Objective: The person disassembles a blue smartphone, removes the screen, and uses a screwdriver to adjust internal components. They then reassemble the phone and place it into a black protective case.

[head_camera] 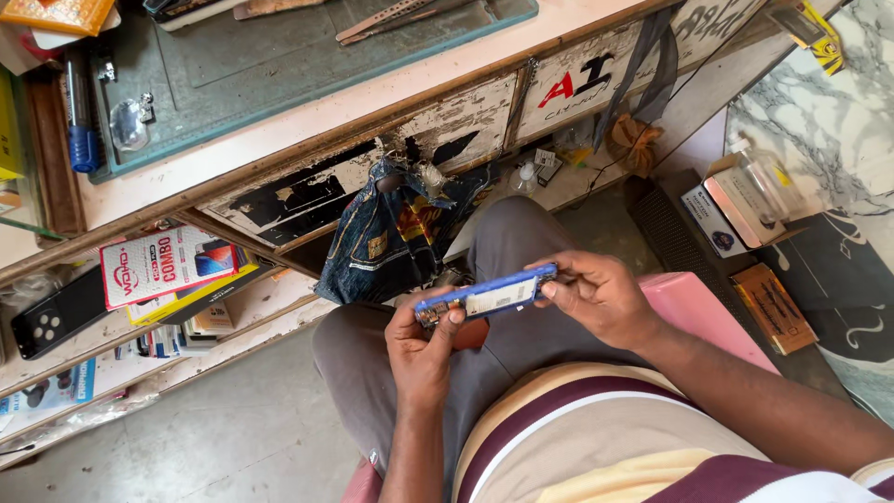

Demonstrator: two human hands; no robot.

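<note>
Holding an opened blue phone (486,296) over my lap, back cover off, board and battery exposed. Left hand (421,352) clamps the lower end, thumb on the edge near the circuit board. Right hand (596,296) pinches the upper end, fingers closed around the frame. Phone sits level between both hands, above my grey trousers (507,242). Dark plastic bag (391,233) hangs from the bench just behind it.
</note>
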